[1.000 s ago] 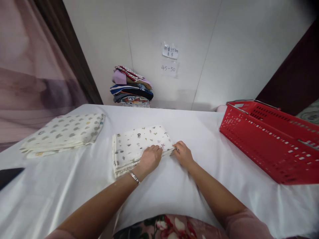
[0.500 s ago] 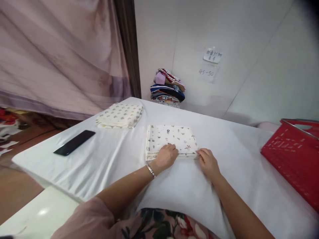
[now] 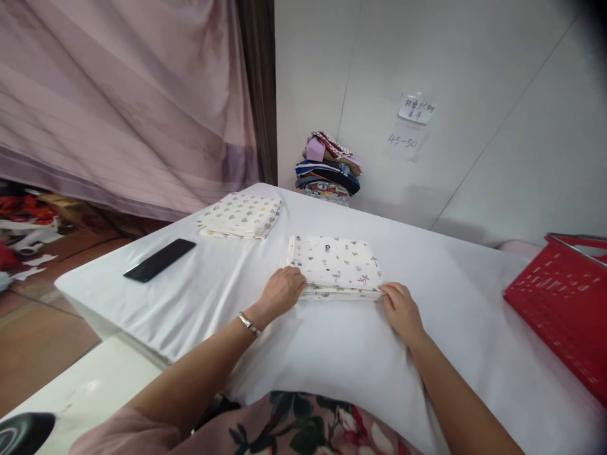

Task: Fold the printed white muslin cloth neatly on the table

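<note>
A folded white cloth with small prints [image 3: 336, 262] lies in the middle of the white-covered table [image 3: 341, 341]. My left hand [image 3: 281, 293], with a bracelet on its wrist, grips the cloth's near left corner with curled fingers. At the near right corner my right hand [image 3: 401, 309] pinches the cloth's edge. A second folded cloth with grey spots [image 3: 241, 215] lies further back on the left, away from both hands.
A black phone [image 3: 160, 260] lies on the table's left side. A red plastic basket [image 3: 559, 297] stands at the right edge. A pile of coloured fabrics [image 3: 328, 167] sits against the white wall behind. A pink curtain [image 3: 123, 101] hangs at the left.
My left hand slid from the top of the cloth to its near left corner. The view swung left, bringing the phone and floor into sight.
</note>
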A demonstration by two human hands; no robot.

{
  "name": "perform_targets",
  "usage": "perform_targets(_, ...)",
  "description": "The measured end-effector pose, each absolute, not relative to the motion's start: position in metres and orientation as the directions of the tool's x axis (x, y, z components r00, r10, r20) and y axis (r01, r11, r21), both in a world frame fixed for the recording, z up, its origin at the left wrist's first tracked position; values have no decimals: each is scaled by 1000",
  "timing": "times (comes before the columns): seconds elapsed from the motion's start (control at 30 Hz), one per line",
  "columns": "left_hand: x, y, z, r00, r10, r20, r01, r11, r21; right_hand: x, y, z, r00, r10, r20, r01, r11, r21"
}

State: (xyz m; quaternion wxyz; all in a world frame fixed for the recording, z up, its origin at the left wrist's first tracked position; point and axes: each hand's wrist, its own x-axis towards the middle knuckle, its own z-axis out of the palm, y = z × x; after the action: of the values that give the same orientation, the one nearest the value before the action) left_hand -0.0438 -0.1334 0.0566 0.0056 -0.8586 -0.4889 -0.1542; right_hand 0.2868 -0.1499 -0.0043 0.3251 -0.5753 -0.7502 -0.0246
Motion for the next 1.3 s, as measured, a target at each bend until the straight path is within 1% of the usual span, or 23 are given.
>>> perform_targets(0.17,-46,-139,47,508,804,309,824,-558,97,287,-150,-5,-122,855,503,881,327,-341)
perform_targets(0.33,-50,-143,36,482,789,381,812,-565,144,288,-150,-8,-129,853,506,877,336,-344)
perform_targets(0.53,-55,-144,33,393,794,464,831,-522,190,291,-147,-13,-121,854,505,876,331,-350)
perform_targets(0.8,-56,-144,30,368,819,441,840,-496,221,293,-145,-18,-123,839,529,883,336,-327)
perform_targets(1.0,-58,-144,29,385,806,449,815,-525,243,295,-145,-19,-120,824,553,881,346,-324)
perform_targets(1.07,-59,-144,29,377,818,434,809,-519,275,295,-144,-19,-118,825,553,875,349,-335)
perform_targets(1.13,-59,-144,29,349,849,397,803,-490,340,295,-144,-18,-121,830,544,872,351,-341)
perform_targets(1.3,-59,-143,33,239,927,289,713,-369,596,293,-143,-15,-127,837,532,872,350,-343)
